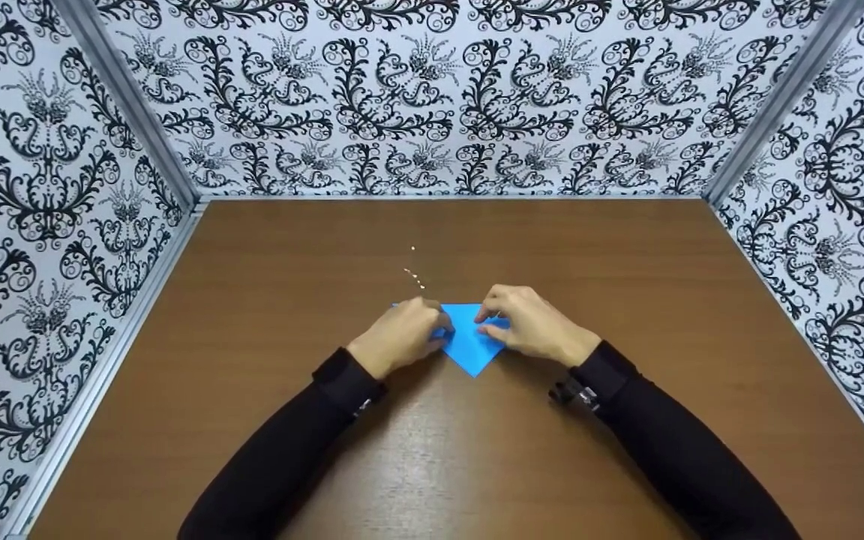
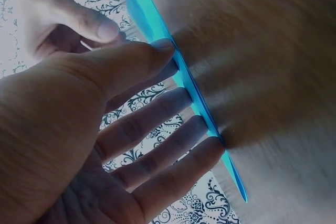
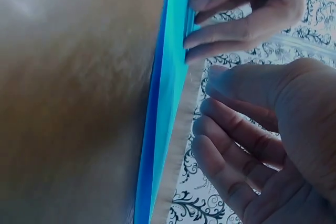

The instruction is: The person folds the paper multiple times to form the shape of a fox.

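A blue sheet of folded paper (image 1: 471, 351) lies on the table as a triangle, one corner toward the person. My left hand (image 1: 404, 334) touches its left part; in the left wrist view the thumb and fingertips rest along the paper (image 2: 144, 14), the fingers fairly straight. Over the right part is my right hand (image 1: 535, 324), thumb and fingers loosely bent. The right wrist view shows these fingers (image 3: 231, 129) apart from the paper (image 3: 170, 61), with nothing between them. Both hands cover the paper's side corners in the head view.
The brown wooden table (image 1: 289, 255) carries a few small white specks (image 1: 415, 277) beyond the paper. Patterned black-and-white walls (image 1: 417, 90) stand at the back and sides, joined by grey metal posts (image 1: 132, 97). Dark sleeves with wrist straps cover both forearms.
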A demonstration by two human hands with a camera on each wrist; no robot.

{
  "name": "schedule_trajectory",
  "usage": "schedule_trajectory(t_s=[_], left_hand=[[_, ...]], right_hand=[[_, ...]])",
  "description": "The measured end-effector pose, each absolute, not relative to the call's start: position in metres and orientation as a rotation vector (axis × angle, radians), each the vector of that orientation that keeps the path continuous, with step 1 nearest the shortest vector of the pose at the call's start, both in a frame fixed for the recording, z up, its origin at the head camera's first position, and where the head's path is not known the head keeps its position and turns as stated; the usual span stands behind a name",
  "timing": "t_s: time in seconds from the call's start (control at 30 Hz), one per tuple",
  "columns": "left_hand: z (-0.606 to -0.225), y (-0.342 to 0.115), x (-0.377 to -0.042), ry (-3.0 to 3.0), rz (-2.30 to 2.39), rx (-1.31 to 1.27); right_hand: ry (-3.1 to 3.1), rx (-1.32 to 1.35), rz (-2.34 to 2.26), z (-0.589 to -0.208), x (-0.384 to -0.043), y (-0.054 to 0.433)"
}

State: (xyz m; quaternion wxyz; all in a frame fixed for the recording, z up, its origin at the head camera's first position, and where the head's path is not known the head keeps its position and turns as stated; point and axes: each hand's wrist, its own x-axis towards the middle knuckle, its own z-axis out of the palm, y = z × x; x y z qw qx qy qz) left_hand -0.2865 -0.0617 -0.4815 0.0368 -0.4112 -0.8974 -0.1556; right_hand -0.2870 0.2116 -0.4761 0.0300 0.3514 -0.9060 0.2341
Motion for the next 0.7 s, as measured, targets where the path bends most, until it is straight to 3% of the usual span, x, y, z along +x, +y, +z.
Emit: schedule_trajectory(t_s=[0.7], left_hand=[[-0.484,-0.061,-0.288,-2.720,-0.493,-1.248]], right_hand=[[-2.746,1.317,0.601,-0.486,-0.265,0.207]])
